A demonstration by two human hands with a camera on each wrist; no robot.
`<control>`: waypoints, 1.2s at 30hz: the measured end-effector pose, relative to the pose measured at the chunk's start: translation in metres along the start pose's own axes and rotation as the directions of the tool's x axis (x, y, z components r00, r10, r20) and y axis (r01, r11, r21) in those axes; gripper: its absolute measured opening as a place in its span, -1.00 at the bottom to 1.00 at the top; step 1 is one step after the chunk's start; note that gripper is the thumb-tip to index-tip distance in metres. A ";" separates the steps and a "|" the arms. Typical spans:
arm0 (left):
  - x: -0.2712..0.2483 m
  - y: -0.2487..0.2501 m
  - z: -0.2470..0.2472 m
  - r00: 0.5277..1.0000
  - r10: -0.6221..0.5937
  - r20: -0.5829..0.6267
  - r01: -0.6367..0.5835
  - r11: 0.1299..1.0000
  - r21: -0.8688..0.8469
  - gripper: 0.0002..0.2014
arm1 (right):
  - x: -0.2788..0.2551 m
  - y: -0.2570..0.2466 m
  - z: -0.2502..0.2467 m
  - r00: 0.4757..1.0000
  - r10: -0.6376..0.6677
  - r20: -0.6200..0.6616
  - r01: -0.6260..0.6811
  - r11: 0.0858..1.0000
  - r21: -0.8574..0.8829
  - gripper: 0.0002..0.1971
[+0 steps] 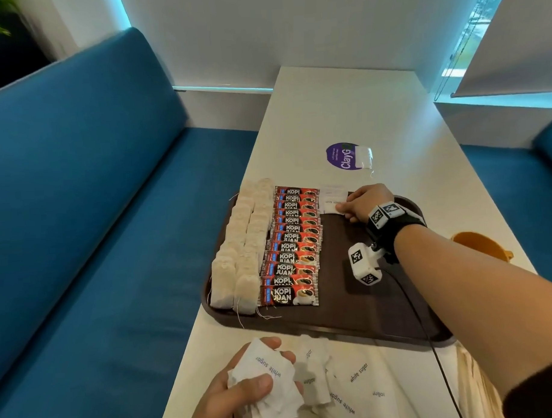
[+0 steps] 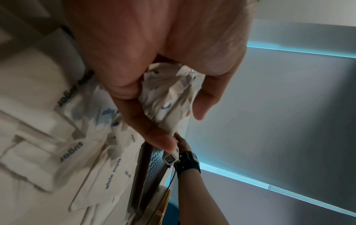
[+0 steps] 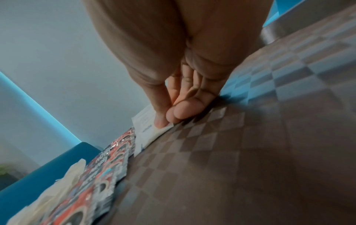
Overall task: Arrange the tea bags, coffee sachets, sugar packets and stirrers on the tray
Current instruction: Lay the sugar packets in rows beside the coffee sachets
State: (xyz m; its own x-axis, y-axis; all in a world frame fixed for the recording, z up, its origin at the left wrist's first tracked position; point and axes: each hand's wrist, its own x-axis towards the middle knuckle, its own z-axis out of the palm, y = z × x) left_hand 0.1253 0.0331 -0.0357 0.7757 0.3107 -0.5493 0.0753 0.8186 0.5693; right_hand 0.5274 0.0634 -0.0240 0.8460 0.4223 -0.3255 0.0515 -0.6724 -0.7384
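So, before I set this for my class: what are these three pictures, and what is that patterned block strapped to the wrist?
There is no machine here: a person works with bare hands. The wide picture comes from a camera on their head, looking down at a white table. The other two come from cameras worn on each wrist; the patterned block belongs to that gear. On the brown tray lie two rows of tea bags and a row of red coffee sachets. The right hand pinches a sugar packet at the tray's far end. The left hand grips a bunch of sugar packets, beside loose packets on the table.
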 end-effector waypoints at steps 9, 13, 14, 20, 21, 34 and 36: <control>-0.016 -0.002 0.009 0.993 0.101 0.055 -0.099 0.994 -0.048 -0.33 | -0.044 -0.002 -0.023 0.996 -0.031 -0.077 0.036 0.998 0.056 -0.73; -0.031 -0.004 0.021 0.982 0.181 0.048 -0.180 0.983 -0.029 -0.25 | -0.109 -0.005 -0.044 0.980 -0.199 0.002 0.197 0.970 0.145 -0.89; -0.036 -0.004 0.025 0.979 0.194 0.056 -0.193 0.981 -0.024 -0.26 | -0.130 -0.005 -0.049 0.969 -0.245 0.034 0.237 0.959 0.152 -0.91; -0.069 -0.007 0.047 0.964 0.235 0.127 -0.245 0.967 0.069 -0.42 | -0.267 0.005 -0.067 0.869 -0.420 0.262 0.364 0.901 0.235 -0.91; -0.074 -0.009 0.051 0.963 0.236 0.132 -0.248 0.965 0.080 -0.48 | -0.287 0.010 -0.066 0.853 -0.421 0.307 0.355 0.901 0.250 -0.90; -0.112 -0.043 0.067 0.989 0.141 0.035 -0.143 0.987 0.078 -0.60 | -0.389 0.093 -0.043 0.860 -0.381 0.339 0.236 0.886 0.398 -0.91; -0.114 -0.047 0.066 0.996 0.087 -0.006 -0.087 0.996 -0.021 -0.58 | -0.393 0.095 -0.046 0.887 -0.365 0.284 0.220 0.873 0.435 -0.93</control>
State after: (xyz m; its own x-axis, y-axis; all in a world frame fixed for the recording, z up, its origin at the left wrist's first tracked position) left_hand 0.0744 -0.0729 0.0402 0.7756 0.3833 -0.5015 -0.0058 0.7988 0.6016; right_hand 0.2245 -0.1939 0.0611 0.5807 0.7924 -0.1868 0.0005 -0.2298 -0.9732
